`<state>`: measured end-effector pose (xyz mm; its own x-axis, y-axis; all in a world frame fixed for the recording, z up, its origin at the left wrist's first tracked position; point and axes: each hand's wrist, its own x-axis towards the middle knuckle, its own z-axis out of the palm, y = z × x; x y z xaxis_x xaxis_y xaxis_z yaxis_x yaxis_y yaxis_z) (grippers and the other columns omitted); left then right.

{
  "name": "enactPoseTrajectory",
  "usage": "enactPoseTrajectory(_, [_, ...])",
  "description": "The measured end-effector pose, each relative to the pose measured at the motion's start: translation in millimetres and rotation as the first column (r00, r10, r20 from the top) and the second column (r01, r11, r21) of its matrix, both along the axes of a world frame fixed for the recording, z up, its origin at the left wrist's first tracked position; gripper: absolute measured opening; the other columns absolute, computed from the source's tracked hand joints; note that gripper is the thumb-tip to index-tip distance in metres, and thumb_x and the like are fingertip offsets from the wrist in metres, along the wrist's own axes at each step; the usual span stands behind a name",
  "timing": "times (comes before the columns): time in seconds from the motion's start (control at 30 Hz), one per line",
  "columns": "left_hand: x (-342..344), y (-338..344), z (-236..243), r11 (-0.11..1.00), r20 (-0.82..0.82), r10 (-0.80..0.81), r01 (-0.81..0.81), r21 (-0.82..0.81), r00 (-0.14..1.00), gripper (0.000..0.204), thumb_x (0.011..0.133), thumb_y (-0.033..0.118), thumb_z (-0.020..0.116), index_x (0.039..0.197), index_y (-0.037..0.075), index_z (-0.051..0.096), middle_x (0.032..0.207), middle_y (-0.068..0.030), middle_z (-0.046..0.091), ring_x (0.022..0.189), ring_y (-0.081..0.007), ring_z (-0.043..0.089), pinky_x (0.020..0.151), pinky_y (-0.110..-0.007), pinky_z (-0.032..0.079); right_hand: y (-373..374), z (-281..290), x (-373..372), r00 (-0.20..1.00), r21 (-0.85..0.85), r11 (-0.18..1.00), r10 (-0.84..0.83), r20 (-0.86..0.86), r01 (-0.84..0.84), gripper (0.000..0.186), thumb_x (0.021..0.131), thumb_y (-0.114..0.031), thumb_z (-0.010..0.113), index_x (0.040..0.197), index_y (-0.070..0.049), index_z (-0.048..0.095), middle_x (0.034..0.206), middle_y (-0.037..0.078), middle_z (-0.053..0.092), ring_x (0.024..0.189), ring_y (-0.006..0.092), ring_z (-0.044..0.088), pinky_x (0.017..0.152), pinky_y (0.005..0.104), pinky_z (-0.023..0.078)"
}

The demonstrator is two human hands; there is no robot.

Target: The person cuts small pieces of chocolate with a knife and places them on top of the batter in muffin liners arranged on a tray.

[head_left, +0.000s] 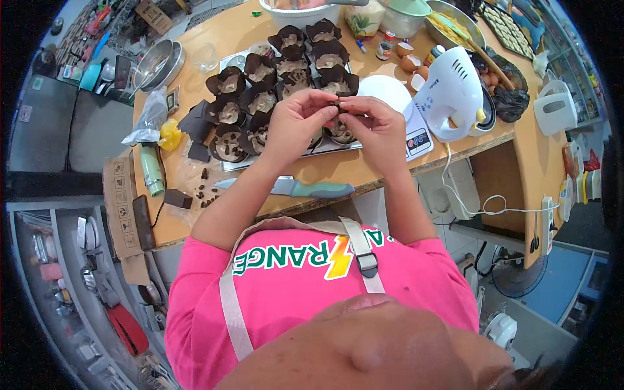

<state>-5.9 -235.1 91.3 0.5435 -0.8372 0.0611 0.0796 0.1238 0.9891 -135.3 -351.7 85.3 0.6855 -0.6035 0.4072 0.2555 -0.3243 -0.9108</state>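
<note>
My left hand (300, 125) and my right hand (376, 130) meet above the front right of a metal tray (305, 154). Thumbs and fingertips of both are pinched together; a small dark bit shows between them, too small to name. Beneath and around them stand several cupcakes in dark brown paper liners (229, 113), filled with pale brown batter. The nearest left cupcake (229, 144) has dark chunks on top. In front of the tray lies a knife (318, 190) with a grey-green handle, its blade pointing left. Dark chocolate-like chunks (207, 195) are scattered on plastic left of the blade.
Right of the tray are a white kitchen scale (418, 140), a white hand mixer (450, 94) with its cord, and cracked eggshells (409, 63). A green bottle (152, 170) lies at the left edge. Bowls (448, 29) stand at the back.
</note>
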Motion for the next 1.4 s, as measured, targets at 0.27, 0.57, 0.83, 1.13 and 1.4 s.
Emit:
enactPoseTrajectory(0.27, [3.4, -4.2, 4.1, 0.999, 0.027, -0.019, 0.018, 0.036, 0.999, 0.018, 0.092, 0.004, 0.066, 0.110, 0.001, 0.064, 0.099, -0.0057, 0.069, 0.086, -0.0113, 0.065, 0.077, -0.028, 0.057, -1.8, 6.8, -1.5, 1.000, -0.118, 0.993, -0.026, -0.005, 0.026, 0.021, 0.082, 0.005, 0.071, 0.102, 0.000, 0.071, 0.098, 0.011, 0.072, 0.087, 0.0178, 0.071, 0.076, 0.0285, 0.059])
enactPoseTrajectory(0.57, [11.4, 11.7, 3.5, 0.995, -0.147, 0.070, -0.080, -0.062, 0.987, 0.015, 0.094, 0.006, 0.062, 0.108, 0.001, 0.062, 0.098, -0.0068, 0.066, 0.090, -0.0131, 0.065, 0.080, -0.029, 0.057, -13.8, 6.3, -8.7, 0.990, -0.108, 0.994, -0.003, -0.143, -0.012, 0.020, 0.080, 0.002, 0.073, 0.100, 0.000, 0.071, 0.093, 0.009, 0.071, 0.081, 0.0146, 0.068, 0.071, 0.0274, 0.056])
enactPoseTrajectory(0.83, [14.9, 6.6, 7.6, 1.000, -0.012, 0.005, -0.005, -0.007, 1.000, 0.017, 0.094, 0.005, 0.062, 0.110, 0.001, 0.062, 0.101, -0.0078, 0.067, 0.092, -0.0138, 0.065, 0.081, -0.029, 0.057, -21.0, -4.8, -11.1, 0.984, -0.067, 0.998, -0.003, -0.176, -0.009, 0.021, 0.080, 0.003, 0.073, 0.100, -0.002, 0.071, 0.092, 0.008, 0.070, 0.077, 0.0137, 0.067, 0.068, 0.0264, 0.053])
enactPoseTrajectory(1.13, [38.8, 47.8, -0.8, 0.981, -0.088, 0.157, -0.166, -0.102, 0.984, 0.017, 0.095, 0.002, 0.060, 0.111, 0.000, 0.061, 0.102, -0.0094, 0.067, 0.094, -0.0154, 0.066, 0.082, -0.030, 0.058, -22.3, 1.6, -8.9, 0.974, -0.205, 0.977, 0.002, -0.228, -0.050, 0.019, 0.082, 0.003, 0.069, 0.100, 0.001, 0.068, 0.091, 0.011, 0.068, 0.084, 0.0198, 0.067, 0.071, 0.0296, 0.053])
enactPoseTrajectory(1.4, [46.7, 81.0, -7.6, 0.951, -0.103, 0.218, -0.235, -0.201, 0.970, 0.018, 0.095, 0.001, 0.060, 0.112, 0.000, 0.060, 0.105, -0.0094, 0.067, 0.093, -0.0159, 0.067, 0.082, -0.031, 0.058, -20.7, -0.4, -4.0, 0.975, -0.334, 0.942, -0.062, -0.212, -0.012, 0.015, 0.082, 0.003, 0.067, 0.098, 0.001, 0.065, 0.091, 0.013, 0.067, 0.082, 0.0250, 0.066, 0.074, 0.0330, 0.052])
